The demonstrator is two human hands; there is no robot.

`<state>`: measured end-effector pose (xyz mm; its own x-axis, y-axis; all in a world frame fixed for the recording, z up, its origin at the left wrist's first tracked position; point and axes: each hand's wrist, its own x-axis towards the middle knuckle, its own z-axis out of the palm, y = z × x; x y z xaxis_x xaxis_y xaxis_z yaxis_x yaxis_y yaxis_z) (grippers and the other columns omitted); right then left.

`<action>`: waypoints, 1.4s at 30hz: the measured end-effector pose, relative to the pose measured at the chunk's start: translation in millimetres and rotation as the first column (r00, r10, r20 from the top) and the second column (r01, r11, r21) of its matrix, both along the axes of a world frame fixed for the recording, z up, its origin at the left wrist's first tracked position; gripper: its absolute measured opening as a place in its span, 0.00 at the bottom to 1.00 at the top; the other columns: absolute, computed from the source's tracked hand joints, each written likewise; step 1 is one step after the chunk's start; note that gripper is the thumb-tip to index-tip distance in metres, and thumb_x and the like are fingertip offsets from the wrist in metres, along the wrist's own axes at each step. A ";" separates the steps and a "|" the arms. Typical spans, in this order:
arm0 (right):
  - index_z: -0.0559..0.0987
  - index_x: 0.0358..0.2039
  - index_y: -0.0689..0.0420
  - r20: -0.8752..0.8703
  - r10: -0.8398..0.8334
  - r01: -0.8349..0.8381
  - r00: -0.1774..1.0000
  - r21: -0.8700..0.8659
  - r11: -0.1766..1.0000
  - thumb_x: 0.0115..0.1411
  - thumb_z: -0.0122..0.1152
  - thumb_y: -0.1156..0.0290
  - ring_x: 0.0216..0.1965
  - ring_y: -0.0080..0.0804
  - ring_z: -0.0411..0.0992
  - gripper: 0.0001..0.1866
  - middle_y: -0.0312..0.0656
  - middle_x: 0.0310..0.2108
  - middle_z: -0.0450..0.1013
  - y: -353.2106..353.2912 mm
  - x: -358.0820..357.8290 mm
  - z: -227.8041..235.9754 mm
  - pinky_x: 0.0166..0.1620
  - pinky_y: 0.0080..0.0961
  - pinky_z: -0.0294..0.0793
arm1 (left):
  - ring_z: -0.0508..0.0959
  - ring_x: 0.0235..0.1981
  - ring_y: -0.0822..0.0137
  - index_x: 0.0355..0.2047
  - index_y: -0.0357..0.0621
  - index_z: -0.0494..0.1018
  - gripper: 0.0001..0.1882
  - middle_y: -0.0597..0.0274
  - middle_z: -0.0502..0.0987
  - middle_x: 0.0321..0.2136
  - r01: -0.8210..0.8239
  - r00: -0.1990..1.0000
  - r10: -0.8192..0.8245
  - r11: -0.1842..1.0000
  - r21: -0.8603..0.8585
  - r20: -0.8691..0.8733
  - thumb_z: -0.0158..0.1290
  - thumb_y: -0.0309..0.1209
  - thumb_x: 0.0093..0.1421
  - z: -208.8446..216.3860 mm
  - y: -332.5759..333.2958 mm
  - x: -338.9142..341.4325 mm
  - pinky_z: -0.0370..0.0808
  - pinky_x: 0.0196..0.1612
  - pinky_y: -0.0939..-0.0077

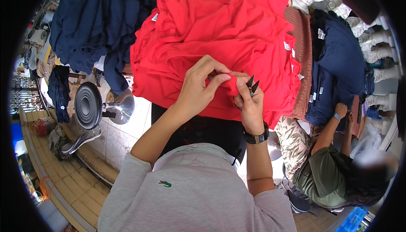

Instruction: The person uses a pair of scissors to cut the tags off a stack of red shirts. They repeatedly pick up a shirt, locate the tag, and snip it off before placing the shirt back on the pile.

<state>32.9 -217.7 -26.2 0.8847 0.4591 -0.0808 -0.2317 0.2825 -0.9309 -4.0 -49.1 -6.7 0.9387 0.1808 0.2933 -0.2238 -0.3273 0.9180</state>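
Red garments point(211, 24) lie heaped and rumpled across the table in front of me, with small white tags showing along the pile's sides. My left hand point(199, 84) pinches an edge of the red cloth between thumb and fingertips at the near side of the pile. Close beside it, my right hand point(250, 105) is closed round a pair of thread snips point(253, 84), whose dark pointed blades stick up, parted, past the fingers. The right fingertips also touch the pinched cloth. Most of the snips' handle is hidden in the right palm.
A brown cloth point(302, 62) covers the table under the pile. Navy garments point(99, 20) are heaped at the left, and more navy garments point(338, 62) at the right, where a co-worker in a dark green shirt point(325, 170) sits. A black round-seated stool point(88, 105) stands at the left.
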 end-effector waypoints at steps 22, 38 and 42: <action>0.74 0.37 0.61 -0.065 0.049 -0.065 0.997 -0.269 0.961 0.77 0.33 0.53 0.18 0.15 0.51 0.26 0.29 0.20 0.56 3.4 -43.6 28.3 0.22 0.17 0.50 | 0.77 0.42 0.72 0.39 0.35 0.73 0.04 0.57 0.77 0.43 0.066 0.990 -0.121 0.854 -0.516 -0.073 0.55 0.23 0.67 -15.8 -15.0 -16.4 0.74 0.49 0.76; 0.67 0.26 0.55 -0.214 0.048 -0.064 0.976 -0.072 0.995 0.75 0.42 0.57 0.18 0.14 0.49 0.21 0.26 0.19 0.55 0.0 -21.8 6.1 0.21 0.18 0.47 | 0.77 0.48 0.68 0.34 0.37 0.75 0.03 0.57 0.72 0.49 0.064 0.991 -0.092 0.963 -0.264 -0.094 0.59 0.20 0.62 -21.4 -15.4 -19.1 0.76 0.49 0.74; 0.68 0.27 0.56 -0.051 0.027 -0.029 0.998 -0.030 0.999 0.72 0.50 0.58 0.23 0.18 0.57 0.18 0.31 0.23 0.60 -30.5 -21.5 28.8 0.25 0.19 0.55 | 0.73 0.55 0.55 0.42 0.40 0.77 0.17 0.54 0.70 0.52 0.393 0.920 -0.380 0.897 0.202 -0.100 0.67 0.25 0.52 15.9 24.6 -37.0 0.73 0.54 0.65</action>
